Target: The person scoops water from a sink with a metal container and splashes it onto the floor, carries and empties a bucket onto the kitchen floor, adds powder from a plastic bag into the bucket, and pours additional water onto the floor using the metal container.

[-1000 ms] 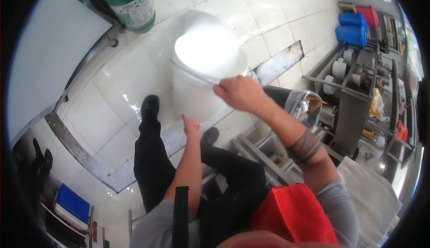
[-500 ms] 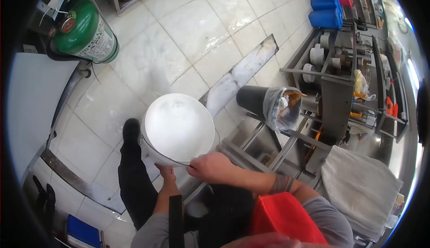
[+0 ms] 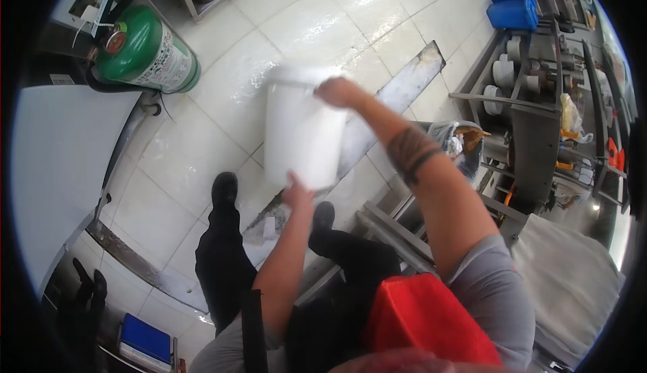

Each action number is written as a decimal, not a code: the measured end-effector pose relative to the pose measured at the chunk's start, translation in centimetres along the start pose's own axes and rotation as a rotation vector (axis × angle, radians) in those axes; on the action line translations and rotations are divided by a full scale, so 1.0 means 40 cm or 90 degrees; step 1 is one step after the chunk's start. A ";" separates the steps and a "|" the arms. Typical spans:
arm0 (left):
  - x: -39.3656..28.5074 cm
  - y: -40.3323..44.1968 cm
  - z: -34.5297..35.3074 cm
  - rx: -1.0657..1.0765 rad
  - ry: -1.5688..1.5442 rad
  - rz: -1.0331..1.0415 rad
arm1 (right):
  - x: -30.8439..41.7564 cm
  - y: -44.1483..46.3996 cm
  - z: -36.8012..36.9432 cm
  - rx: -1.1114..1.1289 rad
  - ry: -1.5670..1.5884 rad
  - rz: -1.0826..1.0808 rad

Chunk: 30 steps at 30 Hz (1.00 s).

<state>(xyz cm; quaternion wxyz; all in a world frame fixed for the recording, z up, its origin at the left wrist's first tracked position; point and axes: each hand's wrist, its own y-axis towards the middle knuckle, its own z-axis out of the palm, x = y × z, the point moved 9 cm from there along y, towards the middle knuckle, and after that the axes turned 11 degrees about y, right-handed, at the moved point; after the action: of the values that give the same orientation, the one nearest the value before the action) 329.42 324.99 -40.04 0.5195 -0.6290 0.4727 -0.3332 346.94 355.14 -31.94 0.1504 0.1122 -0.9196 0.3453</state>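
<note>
While the white bucket (image 3: 306, 134) is hanging tipped above the tiled floor (image 3: 232, 113), its mouth is facing away from the person and its base is pointing back toward the legs. The right hand (image 3: 335, 95) is gripping it up by the rim, the fingers curling closed; motion is blurring this spot, so they are perhaps holding the handle as well. Lower down, the left hand (image 3: 296, 190) is touching the wall near the base, one digit lying extended against it; how far the other fingers are opening, I cannot tell.

Beneath and beside the bucket, a long floor strip (image 3: 411, 80) is running diagonally across the tiles. To the right, a lined bin (image 3: 465, 145) with waste in it is standing near the metal shelving (image 3: 532, 137), where white containers (image 3: 502, 73) are sitting. Blue containers (image 3: 512, 6) are resting farther up. A green cylinder (image 3: 149, 53) is standing on the left, close to a pale flat-topped unit (image 3: 74, 150). Below, a red cloth item (image 3: 428, 322) is showing by the person's right side, and a grey cloth (image 3: 569, 278) is lying farther right.
</note>
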 end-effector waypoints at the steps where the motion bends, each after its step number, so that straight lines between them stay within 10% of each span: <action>1: -0.069 -0.037 0.091 0.113 -0.042 0.040 | -0.037 0.035 -0.058 0.016 -0.027 0.065; 15: -0.541 -0.606 0.545 0.574 -0.115 0.378 | -0.230 -0.068 -0.574 -0.310 0.028 0.264; 30: -0.350 -0.713 0.156 0.497 0.043 0.242 | 0.100 -0.423 -0.572 -0.344 0.260 0.259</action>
<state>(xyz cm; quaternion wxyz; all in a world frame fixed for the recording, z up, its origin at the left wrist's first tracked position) 337.54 340.63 -12.90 0.7549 -0.2758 0.4353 -0.4056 353.02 357.58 -3.95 0.2826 -0.1872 -0.9319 0.1287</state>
